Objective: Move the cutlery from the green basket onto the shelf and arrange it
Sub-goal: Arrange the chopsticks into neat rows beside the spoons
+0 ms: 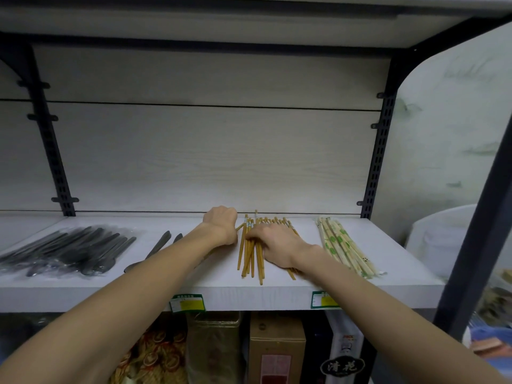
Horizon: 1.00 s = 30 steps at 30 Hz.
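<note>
On the white shelf, at twelve o'clock from me, I am squaring up the brown chopsticks; my right hand is lying flat on the pile, fingers spread and pressing; my left hand is sitting curled at the pile's nine o'clock edge, whether pinching a stick I cannot tell. Wrapped chopsticks are lying at three o'clock, spoons at nine. Judgement: press lightly, sweep sideways, align the near tips; green basket not in view.
</note>
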Each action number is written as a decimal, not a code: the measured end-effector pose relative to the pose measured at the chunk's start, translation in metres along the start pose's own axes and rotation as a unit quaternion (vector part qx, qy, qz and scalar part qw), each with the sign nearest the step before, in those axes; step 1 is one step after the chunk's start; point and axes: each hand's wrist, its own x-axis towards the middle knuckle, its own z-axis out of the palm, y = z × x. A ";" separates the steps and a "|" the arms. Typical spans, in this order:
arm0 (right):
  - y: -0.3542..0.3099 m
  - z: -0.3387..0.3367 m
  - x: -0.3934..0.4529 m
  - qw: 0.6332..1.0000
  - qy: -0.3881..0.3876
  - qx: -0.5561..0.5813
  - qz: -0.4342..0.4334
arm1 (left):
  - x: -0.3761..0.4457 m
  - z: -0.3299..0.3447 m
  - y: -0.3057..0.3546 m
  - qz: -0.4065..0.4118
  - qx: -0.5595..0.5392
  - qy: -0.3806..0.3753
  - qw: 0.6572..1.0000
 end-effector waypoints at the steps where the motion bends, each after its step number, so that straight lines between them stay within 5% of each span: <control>1: 0.000 0.001 -0.001 1.000 0.011 0.017 0.003 | -0.001 0.000 0.000 -0.006 -0.010 -0.006 1.000; 14: 0.009 0.005 -0.004 0.967 0.060 0.216 0.123 | 0.004 -0.041 -0.013 -0.027 -0.182 0.044 0.982; 22: 0.013 -0.006 -0.006 0.966 0.071 0.198 0.150 | 0.010 -0.052 0.002 0.118 -0.295 0.165 0.934; 27: 0.021 -0.010 -0.015 0.963 0.108 0.163 0.184 | 0.006 -0.025 -0.006 0.274 -0.192 0.162 0.928; 30: 0.028 -0.015 -0.018 0.952 0.127 0.168 0.220 | 0.001 -0.007 -0.010 0.296 -0.141 0.115 0.938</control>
